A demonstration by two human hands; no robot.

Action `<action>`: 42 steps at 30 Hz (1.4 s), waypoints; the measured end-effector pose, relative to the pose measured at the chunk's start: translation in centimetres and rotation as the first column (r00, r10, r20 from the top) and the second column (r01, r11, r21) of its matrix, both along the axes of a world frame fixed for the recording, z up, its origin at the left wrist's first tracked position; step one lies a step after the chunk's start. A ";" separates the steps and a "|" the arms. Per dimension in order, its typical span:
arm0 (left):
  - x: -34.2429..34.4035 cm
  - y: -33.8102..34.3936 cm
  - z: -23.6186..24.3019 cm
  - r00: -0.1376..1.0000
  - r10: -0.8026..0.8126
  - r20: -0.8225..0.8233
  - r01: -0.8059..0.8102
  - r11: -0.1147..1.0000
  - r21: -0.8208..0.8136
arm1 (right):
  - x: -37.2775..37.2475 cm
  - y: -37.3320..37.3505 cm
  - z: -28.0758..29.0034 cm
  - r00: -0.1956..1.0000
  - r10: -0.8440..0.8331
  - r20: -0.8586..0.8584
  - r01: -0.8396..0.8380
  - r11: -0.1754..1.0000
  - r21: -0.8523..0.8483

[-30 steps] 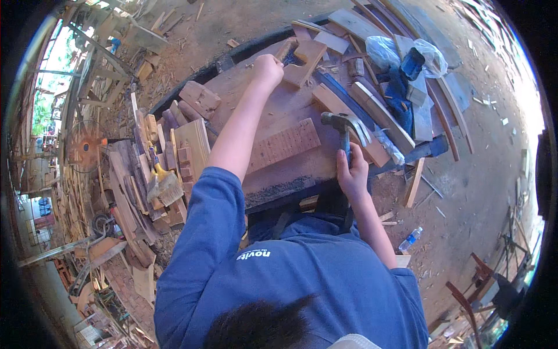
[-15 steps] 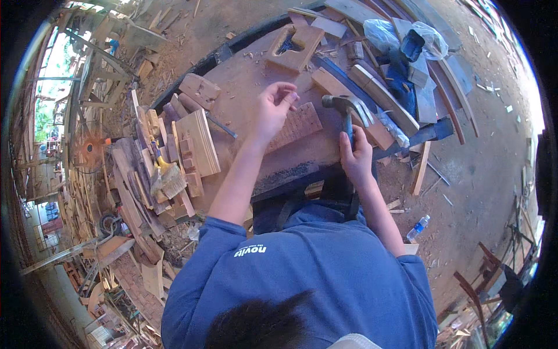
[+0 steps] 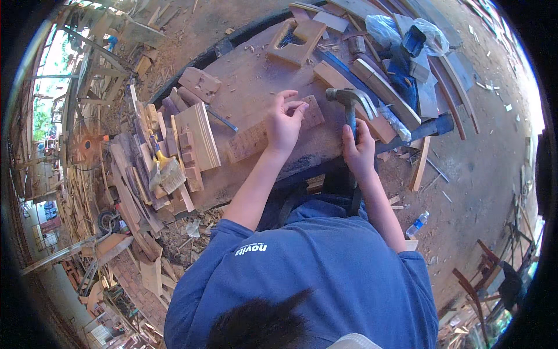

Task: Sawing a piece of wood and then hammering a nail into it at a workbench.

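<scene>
A claw hammer (image 3: pixel 350 116) stands upright in my right hand (image 3: pixel 359 150), its fingers wrapped round the handle and its metal head on top. My left hand (image 3: pixel 285 123) is raised over the bench with thumb and fingertips pinched together. What the pinch holds, if anything, is too small to make out. Below that hand lies a flat wooden board (image 3: pixel 247 145) with rows of small marks; the hand hides part of it. A chisel-like tool with a metal blade (image 3: pixel 222 120) rests to the left of the board.
On the dusty workbench (image 3: pixel 244 75) sits a notched wooden block (image 3: pixel 296 42) at the far side. Planks (image 3: pixel 386 96) and plastic bags (image 3: pixel 381 35) crowd the right. A brush (image 3: pixel 168 174) and wood pieces (image 3: pixel 197 136) stack up at left. A water bottle (image 3: pixel 417 224) is on the floor.
My left hand has shifted slightly right and nearer, still pinched. My right hand and the hammer have moved a little to the right.
</scene>
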State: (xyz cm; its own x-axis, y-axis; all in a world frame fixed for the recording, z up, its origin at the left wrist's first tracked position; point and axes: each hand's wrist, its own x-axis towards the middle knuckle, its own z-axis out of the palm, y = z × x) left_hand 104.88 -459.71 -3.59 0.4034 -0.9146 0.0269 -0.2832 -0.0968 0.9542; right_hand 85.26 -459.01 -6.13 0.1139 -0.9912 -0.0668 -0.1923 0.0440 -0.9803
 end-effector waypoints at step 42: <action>-0.7 -0.2 -3.7 0.958 0.107 0.267 -0.079 0.990 -0.113 | 0.0 0.0 0.9 1.000 0.021 -0.019 -0.022 1.000 -0.015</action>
State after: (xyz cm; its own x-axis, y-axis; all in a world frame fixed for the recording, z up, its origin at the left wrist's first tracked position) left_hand 104.22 -459.87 -7.33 0.4511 -0.8605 0.2366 -0.5272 -0.0430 0.8487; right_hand 85.22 -458.99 -5.24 0.1341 -0.9895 -0.0545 -0.2113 0.0252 -0.9771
